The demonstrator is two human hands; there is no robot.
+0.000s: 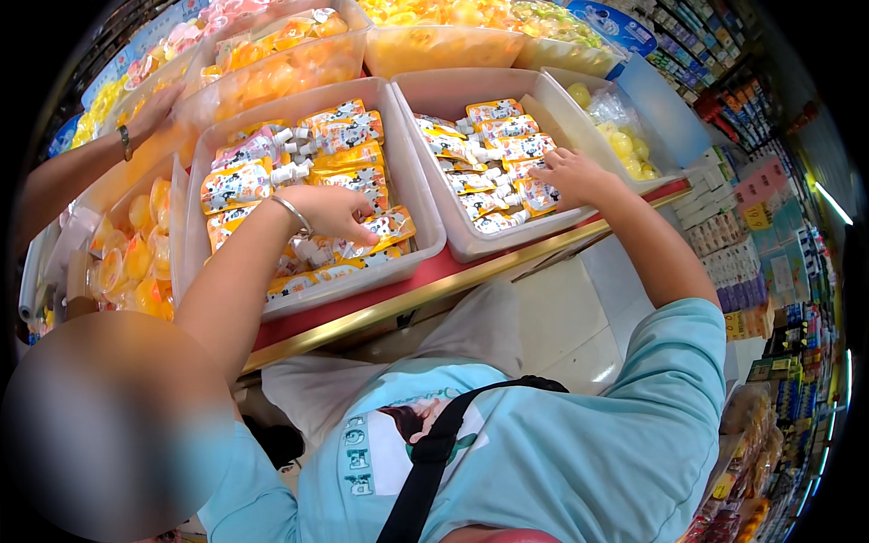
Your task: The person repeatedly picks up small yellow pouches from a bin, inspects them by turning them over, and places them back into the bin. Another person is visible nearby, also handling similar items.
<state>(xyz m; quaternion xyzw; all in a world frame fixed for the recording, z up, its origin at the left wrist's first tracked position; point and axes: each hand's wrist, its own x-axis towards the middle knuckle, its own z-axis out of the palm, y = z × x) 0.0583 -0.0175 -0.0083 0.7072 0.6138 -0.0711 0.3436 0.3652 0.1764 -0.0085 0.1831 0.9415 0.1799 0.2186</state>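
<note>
My left hand (326,214), with a silver bangle at the wrist, reaches into a translucent plastic bin (433,237). Its bent thumb and fingers close at the edge of an orange-and-white spouted pouch (391,228); the fingertips show only partly. Over the neighbouring bin (466,244), my right hand (570,177) has its fingers curled down on another spouted pouch (540,196). Several similar pouches lie in rows in both bins, their white spouts (290,172) turned toward the middle of each bin.
Another person's hand (154,113) touches a bin at the left. Bins of orange jelly cups (136,240) and yellow sweets (444,14) stand around. A gold trim edge (471,290) runs along the display's front. Stocked shelves (778,380) line the right; floor tiles (570,317) show below.
</note>
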